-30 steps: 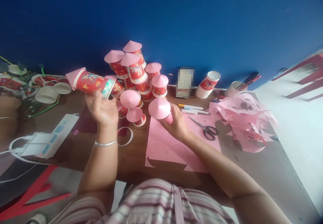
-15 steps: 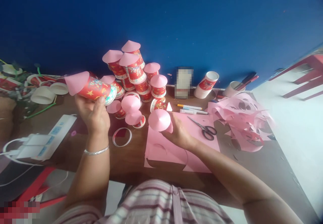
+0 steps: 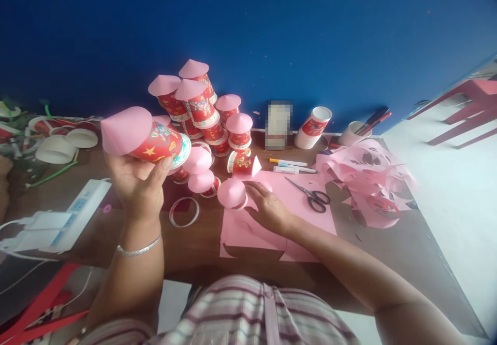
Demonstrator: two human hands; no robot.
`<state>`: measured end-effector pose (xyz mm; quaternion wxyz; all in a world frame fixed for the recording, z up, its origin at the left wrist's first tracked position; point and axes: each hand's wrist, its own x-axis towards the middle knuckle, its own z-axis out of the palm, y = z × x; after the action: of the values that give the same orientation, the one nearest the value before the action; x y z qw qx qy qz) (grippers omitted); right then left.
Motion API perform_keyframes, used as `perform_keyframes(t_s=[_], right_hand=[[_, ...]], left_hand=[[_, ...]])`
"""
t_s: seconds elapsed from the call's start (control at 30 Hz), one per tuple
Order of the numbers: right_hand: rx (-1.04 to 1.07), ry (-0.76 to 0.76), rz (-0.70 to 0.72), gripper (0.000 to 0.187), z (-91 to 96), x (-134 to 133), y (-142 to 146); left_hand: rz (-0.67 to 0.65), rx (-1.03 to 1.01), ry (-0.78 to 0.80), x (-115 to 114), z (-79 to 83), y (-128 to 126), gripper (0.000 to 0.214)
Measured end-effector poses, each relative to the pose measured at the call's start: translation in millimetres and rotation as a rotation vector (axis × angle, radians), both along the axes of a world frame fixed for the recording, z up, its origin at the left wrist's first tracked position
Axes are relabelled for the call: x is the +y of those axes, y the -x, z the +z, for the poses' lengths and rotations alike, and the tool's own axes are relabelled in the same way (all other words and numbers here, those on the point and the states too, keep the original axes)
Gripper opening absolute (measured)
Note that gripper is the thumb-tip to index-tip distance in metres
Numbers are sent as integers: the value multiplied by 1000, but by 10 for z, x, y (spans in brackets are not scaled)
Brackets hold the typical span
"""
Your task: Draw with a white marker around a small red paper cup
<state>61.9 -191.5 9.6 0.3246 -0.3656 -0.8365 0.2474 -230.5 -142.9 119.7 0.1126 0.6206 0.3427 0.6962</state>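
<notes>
My left hand is wrapped round a tilted red paper cup with gold stars, a white patterned rim and a pink paper cone on its narrow end. It is held up off the table. My right hand lies over pink paper sheets, fingers stretched out and holding nothing. Just left of its fingertips stands a cup capped with a pink cone; whether they touch it I cannot tell. Behind it a red cup with a pink cone lies on its side. More cone-topped cups are stacked at the back.
Scissors rest on the pink paper, with markers behind. Pink scraps heap at right near a pen cup. A tape ring and a power strip lie left. A blue wall stands behind.
My right hand has let go of the cone-topped cup, which now stands lower on the pink paper, and its fingers have straightened. My left hand still holds its cup, now nearer the camera.
</notes>
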Motion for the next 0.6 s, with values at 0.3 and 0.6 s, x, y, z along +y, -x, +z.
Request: perform_keyframes(t_s=[0.3,0.6], right_hand=[[19,80,-336,70,51,653,-109],[-2,96,-345,67,42,796,113]], left_hand=[[-69,-10,106,-425,-60,-300,94],[-3,-21,305,-720,-276,-427,93]])
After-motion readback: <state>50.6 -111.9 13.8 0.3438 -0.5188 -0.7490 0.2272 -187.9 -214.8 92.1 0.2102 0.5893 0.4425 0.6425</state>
